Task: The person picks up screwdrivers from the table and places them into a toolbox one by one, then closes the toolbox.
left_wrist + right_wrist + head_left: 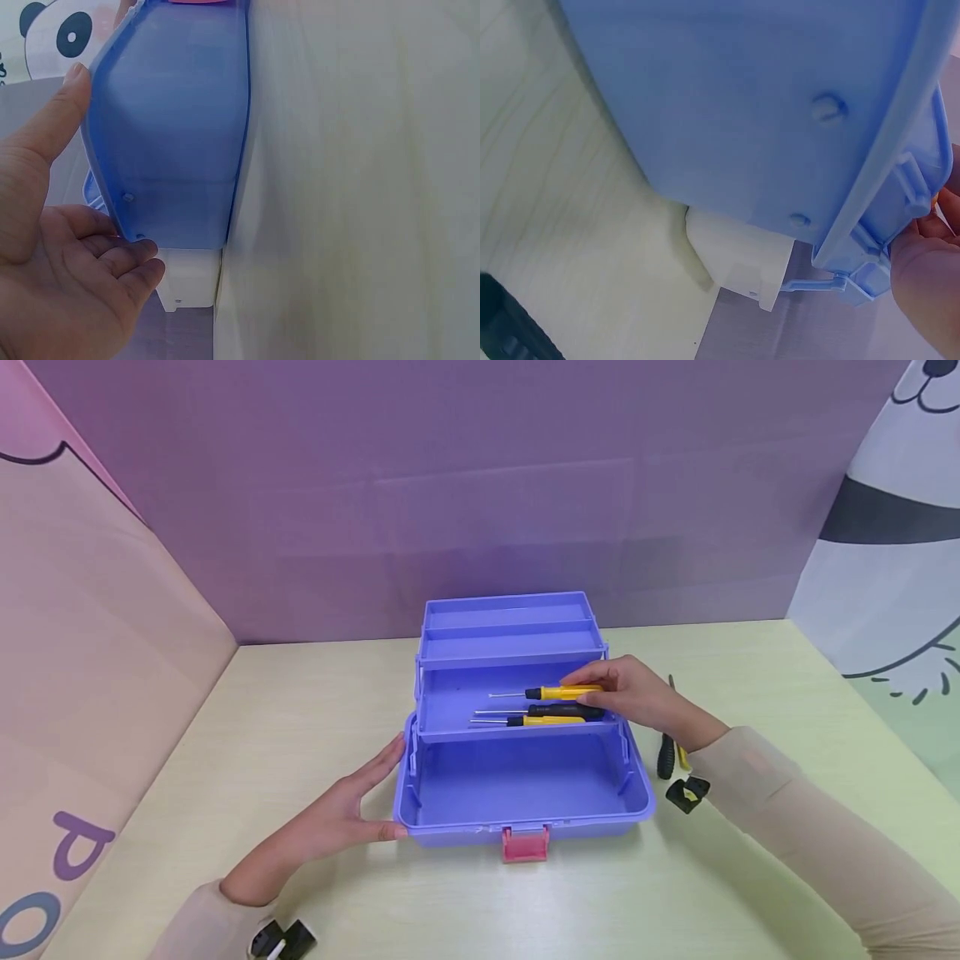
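Head view: right forearm enters from the lower right, sleeve to the wrist, and crosses above the right rim of the open blue box (517, 785). Right hand (632, 693) is palm down, fingers bent, thumb below; thumb and fingertips pinch the rear of a yellow screwdriver (558, 692). Its thin shaft points left, roughly level. Whether it touches the floor of the middle tray (457, 689) or is slightly raised: cannot tell.

Just in front of the pinched one, a black screwdriver (562, 711) and a second yellow screwdriver (546, 721) lie side by side in the same tray, shafts also to the left. Top tray (513, 639) stands behind and above.

Left forearm comes from the lower left. Left hand (348, 810) spans the box's left side, thumb and fingers spread wide: thumb at the front corner, fingers farther back along the rim. Left wrist view: thumb straight, fingertips slightly bent against the rim; nothing picked up.

Red latch (525, 845) hangs at the front. On the table (337, 693), right of the box, a black handle (665, 757) lies beside a yellow handle (682, 758), partly hidden by the right wrist.
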### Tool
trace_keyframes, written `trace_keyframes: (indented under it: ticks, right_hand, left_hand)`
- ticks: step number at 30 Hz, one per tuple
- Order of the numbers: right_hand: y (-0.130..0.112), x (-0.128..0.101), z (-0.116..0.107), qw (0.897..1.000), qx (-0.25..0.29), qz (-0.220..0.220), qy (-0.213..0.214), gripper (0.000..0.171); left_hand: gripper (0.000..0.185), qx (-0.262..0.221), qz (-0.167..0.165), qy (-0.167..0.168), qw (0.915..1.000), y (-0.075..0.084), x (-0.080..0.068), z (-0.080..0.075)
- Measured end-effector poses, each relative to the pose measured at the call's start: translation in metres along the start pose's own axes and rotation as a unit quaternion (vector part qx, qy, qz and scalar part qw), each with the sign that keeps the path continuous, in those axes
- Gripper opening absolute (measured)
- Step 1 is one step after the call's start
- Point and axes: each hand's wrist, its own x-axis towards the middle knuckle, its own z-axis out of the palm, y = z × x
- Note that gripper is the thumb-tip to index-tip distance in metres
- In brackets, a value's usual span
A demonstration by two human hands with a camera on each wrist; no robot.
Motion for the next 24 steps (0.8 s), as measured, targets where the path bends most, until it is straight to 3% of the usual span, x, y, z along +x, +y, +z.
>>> trace_keyframes:
  ticks: [12,24]
  right_hand:
    - [-0.0016,0.0002,-0.0005,1.0,-0.01,-0.021,-0.005,0.024]
    - [-0.0068,0.0013,0.0003,1.0,-0.024,-0.009,-0.006,0.023]
  left_hand:
    - [0.098,0.008,0.007,0.001,0.9999,0.0003,0.0014,0.0]
    - [0.1,0.013,-0.003,0.0,0.9999,0.0011,0.0027,-0.0004]
